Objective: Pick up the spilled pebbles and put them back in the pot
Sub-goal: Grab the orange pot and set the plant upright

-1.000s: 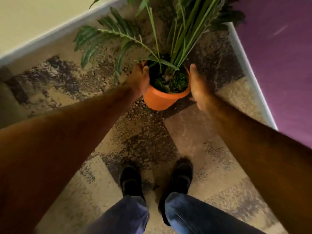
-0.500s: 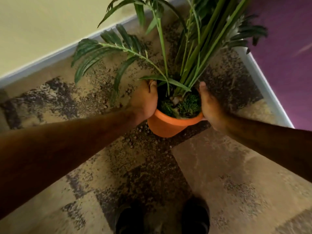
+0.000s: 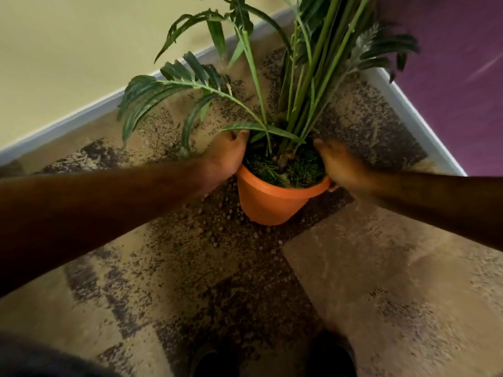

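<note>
A patterned beige and dark carpet [image 3: 381, 281] fills most of the frame, meeting a cream wall [image 3: 68, 50] at upper left and a purple wall [image 3: 449, 63] at upper right. A green plant [image 3: 307, 77] rises from the orange pot [image 3: 272, 202], which stands at centre frame. The left hand [image 3: 227, 156] grips the pot's left rim, its fingers curled over the edge. The right hand [image 3: 340, 164] is against the right rim; it is blurred, so whether its fingers clasp the rim cannot be told. Spilled pebbles [image 3: 217, 229] lie scattered on the carpet just below and left of the pot.
</note>
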{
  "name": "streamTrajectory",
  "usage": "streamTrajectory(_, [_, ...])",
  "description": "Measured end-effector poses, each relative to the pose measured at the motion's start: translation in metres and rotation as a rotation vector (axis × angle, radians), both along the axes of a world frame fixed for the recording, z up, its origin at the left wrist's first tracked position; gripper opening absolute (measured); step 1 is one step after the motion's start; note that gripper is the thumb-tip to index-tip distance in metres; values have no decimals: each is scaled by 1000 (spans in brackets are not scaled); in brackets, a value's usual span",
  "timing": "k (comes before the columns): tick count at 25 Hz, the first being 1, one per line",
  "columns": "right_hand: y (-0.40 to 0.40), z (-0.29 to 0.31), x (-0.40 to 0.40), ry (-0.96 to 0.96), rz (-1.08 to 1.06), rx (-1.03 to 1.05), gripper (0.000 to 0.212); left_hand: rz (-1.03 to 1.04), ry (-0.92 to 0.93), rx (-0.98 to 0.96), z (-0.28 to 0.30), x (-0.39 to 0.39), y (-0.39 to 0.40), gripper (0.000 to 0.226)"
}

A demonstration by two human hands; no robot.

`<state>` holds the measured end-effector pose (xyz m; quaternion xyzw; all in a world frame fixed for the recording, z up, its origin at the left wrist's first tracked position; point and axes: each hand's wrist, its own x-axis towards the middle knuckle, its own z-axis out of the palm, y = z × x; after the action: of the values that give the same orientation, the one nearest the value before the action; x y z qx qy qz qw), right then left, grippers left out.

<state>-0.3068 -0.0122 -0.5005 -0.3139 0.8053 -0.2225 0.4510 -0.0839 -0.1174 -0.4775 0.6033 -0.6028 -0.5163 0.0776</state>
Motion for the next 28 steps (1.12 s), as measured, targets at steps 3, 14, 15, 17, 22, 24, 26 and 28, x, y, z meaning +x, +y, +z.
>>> streamTrajectory(3, [1, 3, -1, 73, -24, -67, 45, 93, 35, 166, 7, 0, -1, 35])
streamTrajectory(14, [10, 14, 6, 1, -24, -72, 36, 289, 109, 129, -6, 0, 10, 32])
streamTrajectory(15, [11, 15, 7, -11, -29, -88, 35, 300, 116, 112, -6, 1, 11, 34])
streamTrajectory(17, [10, 18, 6, -13, -22, -119, 34, 303, 145, 107, -4, 2, 10, 40])
streamTrajectory(22, [-2, 31, -6, 43, 70, -196, 33, 292, 243, 70, 6, -3, 5, 43])
streamTrajectory(24, [-9, 38, -13, 48, 78, -249, 33, 288, 287, 49, 12, -11, -1, 41])
streamTrajectory(26, [-17, 42, -20, 67, 43, -297, 30, 275, 307, 28, 16, -20, -9, 41])
streamTrajectory(28, [-27, 47, -28, 67, 13, -318, 28, 268, 348, 4, 21, -29, -15, 37])
